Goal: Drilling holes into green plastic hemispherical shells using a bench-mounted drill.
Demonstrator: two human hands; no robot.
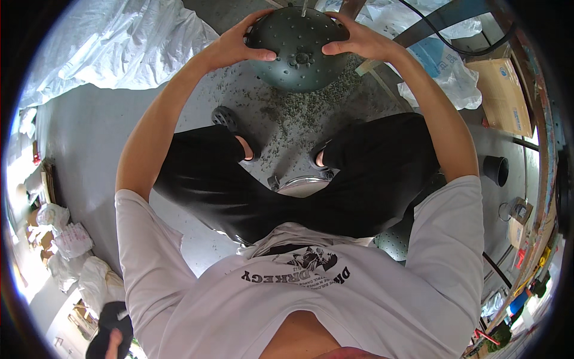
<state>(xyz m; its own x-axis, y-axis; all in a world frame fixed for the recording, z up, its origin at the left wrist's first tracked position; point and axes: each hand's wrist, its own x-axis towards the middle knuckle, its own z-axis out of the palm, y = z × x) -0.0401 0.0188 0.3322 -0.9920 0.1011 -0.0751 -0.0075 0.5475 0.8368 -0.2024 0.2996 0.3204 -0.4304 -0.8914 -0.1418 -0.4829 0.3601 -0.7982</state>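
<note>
A dark green, rounded shell (290, 75) dotted with small bumps or holes is held between my two hands, out in front of my knees. It has a larger round knob or hole near its middle. My left hand (239, 45) grips its left side, the thumb on the near face and the fingers wrapped over the far edge. On the opposite side my right hand (359, 42) clasps it the same way, thumb pressed to the surface. A thin metal rod (304, 8) meets the shell's top; whether it enters the shell I cannot tell.
Dark shavings (299, 113) litter the grey floor between my feet. White plastic sheeting (131, 45) lies at the far left. At right are a cardboard box (501, 96), a black cup (495, 170) and a black cable (454, 45). Another person's hand (113, 343) shows at lower left.
</note>
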